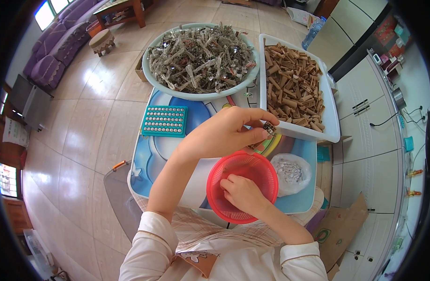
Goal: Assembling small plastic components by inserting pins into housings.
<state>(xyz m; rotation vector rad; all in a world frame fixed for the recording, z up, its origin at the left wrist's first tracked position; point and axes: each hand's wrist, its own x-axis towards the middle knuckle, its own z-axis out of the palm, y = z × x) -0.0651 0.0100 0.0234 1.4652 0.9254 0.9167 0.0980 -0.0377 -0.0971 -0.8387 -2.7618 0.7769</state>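
One small brassy piece [269, 128] being held near a red basket [265, 174]

The left hand [223, 131] is pinching this piece beyond the basket's far rim; the right hand [243, 193] is curling inside the basket, any grip hidden.

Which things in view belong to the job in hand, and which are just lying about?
Likely in the job: small piece held by left hand; red basket, right hand inside; tub of clear pieces; bin of brown pieces; teal tray of silvery discs; bag of pale bits.

Apparently lying about: purple sofa; stool; plastic bottle; cardboard.
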